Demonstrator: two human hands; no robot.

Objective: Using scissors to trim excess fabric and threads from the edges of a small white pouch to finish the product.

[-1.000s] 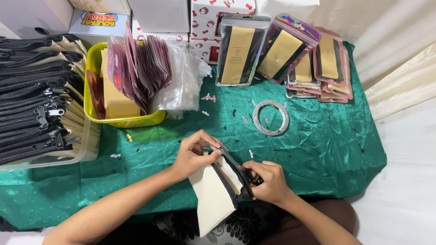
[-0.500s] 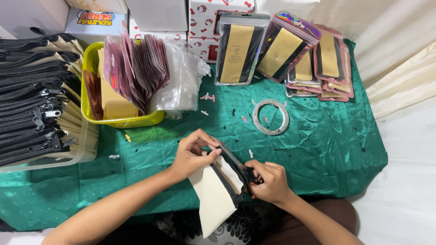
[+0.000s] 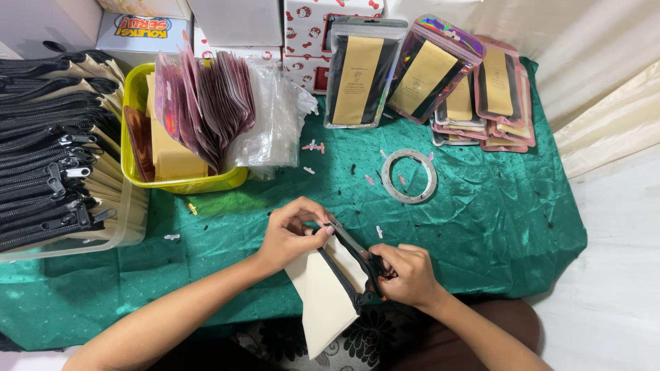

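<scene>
A cream fabric pouch [image 3: 322, 297] with a black zipper [image 3: 354, 257] hangs over the near edge of the green-covered table [image 3: 481, 227]. My left hand [image 3: 292, 232] pinches the far end of the zipper at the pouch's top corner. My right hand [image 3: 407, 273] grips the near end of the zipper, fingers closed around the black slider area. The pouch's mouth looks partly parted between the two hands.
A clear bin of cream pouches with black zippers [image 3: 51, 158] stands at left. A yellow tray [image 3: 180, 184] holds pinkish packets and clear bags. Packaged pouches [image 3: 440, 82] lie at the back right, a tape ring [image 3: 410, 176] mid-table, white boxes [image 3: 234, 20] behind.
Almost nothing differs. Both hands stay on the pouch's zipper, with only slight finger shifts.
</scene>
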